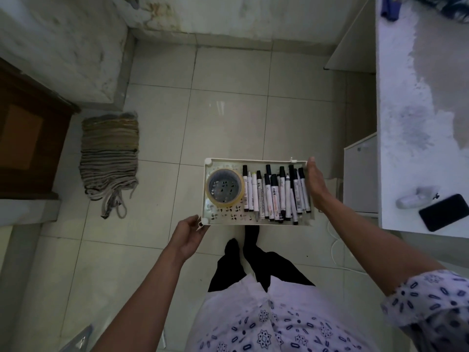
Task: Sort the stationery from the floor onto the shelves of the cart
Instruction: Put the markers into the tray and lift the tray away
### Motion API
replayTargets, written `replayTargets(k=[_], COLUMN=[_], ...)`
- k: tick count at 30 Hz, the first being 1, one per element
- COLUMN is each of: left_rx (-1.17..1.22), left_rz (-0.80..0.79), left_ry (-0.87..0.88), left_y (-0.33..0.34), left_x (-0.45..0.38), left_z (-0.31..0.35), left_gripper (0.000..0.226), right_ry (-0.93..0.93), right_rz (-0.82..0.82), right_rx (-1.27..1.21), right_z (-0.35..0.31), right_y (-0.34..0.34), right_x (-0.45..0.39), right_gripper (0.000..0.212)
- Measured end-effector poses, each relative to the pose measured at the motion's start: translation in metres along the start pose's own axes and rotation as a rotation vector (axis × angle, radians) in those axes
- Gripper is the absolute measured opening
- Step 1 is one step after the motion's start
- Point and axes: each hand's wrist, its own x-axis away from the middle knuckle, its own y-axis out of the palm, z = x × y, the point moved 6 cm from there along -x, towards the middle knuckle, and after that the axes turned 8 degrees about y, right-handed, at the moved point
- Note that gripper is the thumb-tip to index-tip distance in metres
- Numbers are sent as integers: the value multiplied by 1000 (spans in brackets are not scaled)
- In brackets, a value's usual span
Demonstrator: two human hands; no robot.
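Note:
A cream perforated cart shelf tray [223,217] is held level above the tiled floor, in front of my legs. On its left half lies a roll of clear yellowish tape [224,187]. Several white markers with black caps [275,194] lie side by side on its right half. My left hand [187,237] grips the tray's near left corner from below. My right hand [316,182] presses flat against the tray's right end, fingers pointing away from me.
A white desk [406,123] stands at the right with a black phone [444,212] and a grey object on it. A folded striped cloth [109,158] lies on the floor at left, beside a brown wooden cabinet [28,138]. A white cable [335,250] lies near my feet.

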Motion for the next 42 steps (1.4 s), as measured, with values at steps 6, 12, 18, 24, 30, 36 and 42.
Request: replayTargets(k=[6,12,18,24,30,36,42], left_rx=[147,243,314,414,509,536,519], left_rz=[-123,-75,-11,61,152,38,34], left_ry=[-94,-68,-120,-205,-255,-277,-219], left_y=[-6,-9,-2,0,-2,-6,-7], left_x=[11,12,15,21,25,20,18], left_z=[-24,-40,-47,-52,-52,-54,-52], left_gripper=[33,22,41,26,20,29,29], right_ry=[-14,-17,-1,-24,-18,-33,-23], right_rz=[21,48,40,29,64,99,106], right_rx=[-15,-38,-29,-66,-64,-73,-61], right_z=[-26,-38,-35,-36,-21,-25,-18], right_y=[4,9,9,15,20,20,22], right_x=[32,49,53,65,63,71,69], right_gripper=[103,87,94,85,100,81,94])
